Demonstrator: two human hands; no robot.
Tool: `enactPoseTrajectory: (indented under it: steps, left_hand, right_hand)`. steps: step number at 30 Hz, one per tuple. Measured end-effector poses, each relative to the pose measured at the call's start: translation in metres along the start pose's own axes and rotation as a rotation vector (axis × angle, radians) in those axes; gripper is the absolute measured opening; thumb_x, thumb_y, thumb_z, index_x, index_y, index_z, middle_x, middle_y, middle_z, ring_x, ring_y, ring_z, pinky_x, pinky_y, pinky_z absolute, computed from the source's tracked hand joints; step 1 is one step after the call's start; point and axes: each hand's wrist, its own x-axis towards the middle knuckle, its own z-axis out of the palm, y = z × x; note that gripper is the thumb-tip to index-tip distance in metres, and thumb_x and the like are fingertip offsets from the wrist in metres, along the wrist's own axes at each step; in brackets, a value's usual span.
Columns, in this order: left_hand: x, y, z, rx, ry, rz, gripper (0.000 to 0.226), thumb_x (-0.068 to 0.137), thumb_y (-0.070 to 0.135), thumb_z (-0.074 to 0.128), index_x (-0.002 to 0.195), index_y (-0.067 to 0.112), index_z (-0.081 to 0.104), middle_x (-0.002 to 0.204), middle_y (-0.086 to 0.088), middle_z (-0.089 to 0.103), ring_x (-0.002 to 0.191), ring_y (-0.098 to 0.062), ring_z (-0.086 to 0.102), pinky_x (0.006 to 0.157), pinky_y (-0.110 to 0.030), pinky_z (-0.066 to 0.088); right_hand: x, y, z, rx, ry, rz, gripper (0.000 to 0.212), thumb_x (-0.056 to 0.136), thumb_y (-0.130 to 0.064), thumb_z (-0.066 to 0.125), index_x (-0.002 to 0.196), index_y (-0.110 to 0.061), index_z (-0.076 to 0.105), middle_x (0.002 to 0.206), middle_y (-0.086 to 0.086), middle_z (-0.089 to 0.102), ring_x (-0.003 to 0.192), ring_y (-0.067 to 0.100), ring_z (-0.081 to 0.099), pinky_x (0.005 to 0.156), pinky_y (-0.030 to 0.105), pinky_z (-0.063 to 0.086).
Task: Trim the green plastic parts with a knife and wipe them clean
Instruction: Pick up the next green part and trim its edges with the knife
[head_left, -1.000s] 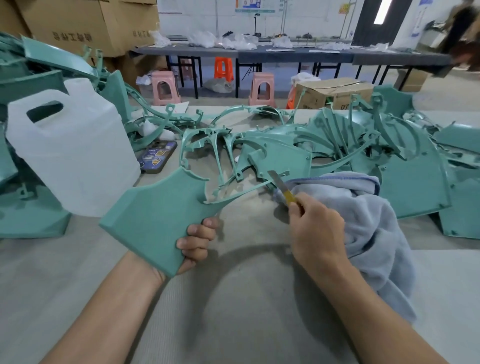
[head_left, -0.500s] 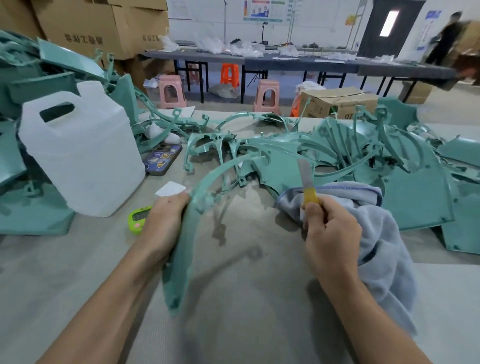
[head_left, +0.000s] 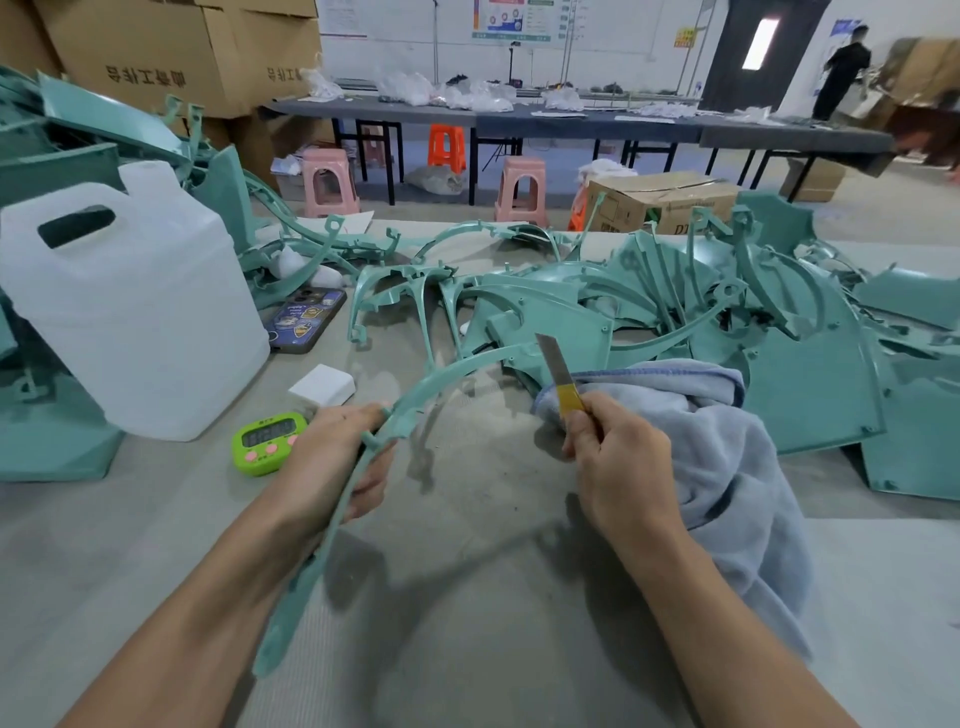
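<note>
fingers (head_left: 371, 486): left hand (head_left: 327, 467) around green part (head_left: 457, 371), right hand (head_left: 623, 467) pinch on knife (head_left: 556, 369), blade up

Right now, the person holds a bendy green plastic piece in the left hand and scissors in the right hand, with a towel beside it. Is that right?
Not quite. The head view shows the right hand holding a knife with a yellow grip, not scissors. The rest is right: the left hand grips the green plastic piece, and the towel lies beside the right hand.
</note>
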Motion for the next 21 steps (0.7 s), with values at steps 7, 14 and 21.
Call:
enactPoseTrajectory:
  steps: [7,14,21]
  left_hand:
    - [0.007,-0.003,0.002,0.014,-0.02,-0.143,0.041,0.105,0.018,0.033,0.065,0.012,0.035,0.041,-0.004,0.026,0.024,-0.011,0.02,0.034,-0.013,0.015]
    - [0.005,-0.004,0.001,-0.106,-0.118,-0.106,0.042,0.105,0.019,0.033,0.065,0.008,0.037,0.041,-0.005,0.028,0.023,-0.011,0.022,0.033,-0.011,0.02]
    - [-0.008,0.003,0.002,0.281,0.198,0.339,0.047,0.098,0.031,0.046,0.053,0.017,0.048,0.049,0.007,0.042,0.043,-0.012,0.037,0.046,-0.025,0.031]
  right_hand:
    - [-0.005,-0.005,-0.001,0.081,0.028,-0.095,0.019,0.104,-0.025,0.058,0.087,-0.023,0.066,0.065,-0.019,0.064,0.066,-0.005,0.061,0.055,0.01,0.043]
    - [-0.005,-0.006,-0.007,0.098,0.119,-0.028,0.033,0.103,-0.017,0.058,0.074,-0.031,0.056,0.061,-0.019,0.061,0.062,-0.003,0.056,0.054,0.005,0.036]
    - [0.001,0.005,-0.012,0.093,0.2,0.118,0.035,0.102,-0.021,0.052,0.068,-0.02,0.057,0.057,-0.006,0.056,0.058,0.009,0.049,0.053,0.016,0.036]
